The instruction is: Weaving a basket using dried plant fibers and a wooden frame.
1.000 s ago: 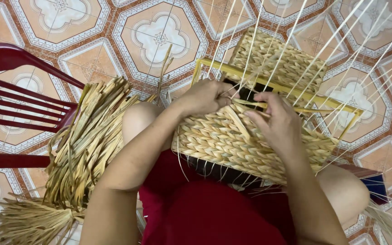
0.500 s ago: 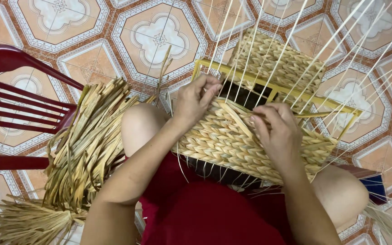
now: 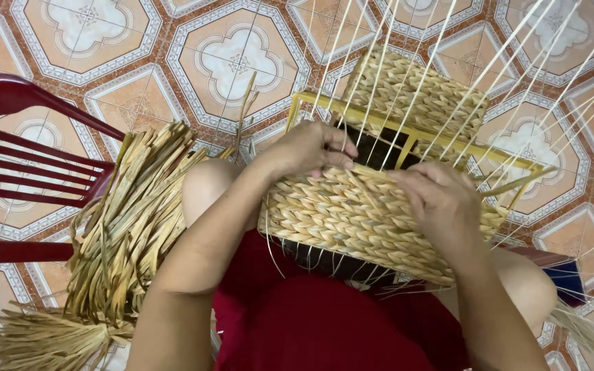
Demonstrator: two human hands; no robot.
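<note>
A half-woven straw basket (image 3: 352,220) rests on my lap, built on a yellow metal frame (image 3: 407,134) with pale upright stakes (image 3: 407,89) rising from it. My left hand (image 3: 307,148) lies on the upper edge of the near woven wall, fingers curled among the stakes. My right hand (image 3: 438,203) presses on the same top row further right, fingers pinching a straw strand. Whether the left hand grips a strand is hidden by its fingers.
A thick bundle of dried straw (image 3: 128,227) lies over my left knee and a dark red plastic chair (image 3: 29,165) beside me. Patterned floor tiles (image 3: 235,55) surround me. A dark blue object (image 3: 565,278) shows beside my right leg.
The basket has tilted and slid slightly toward me. My right hand dropped from the frame's top rail onto the woven wall; my left hand shifted a little right along the top row.
</note>
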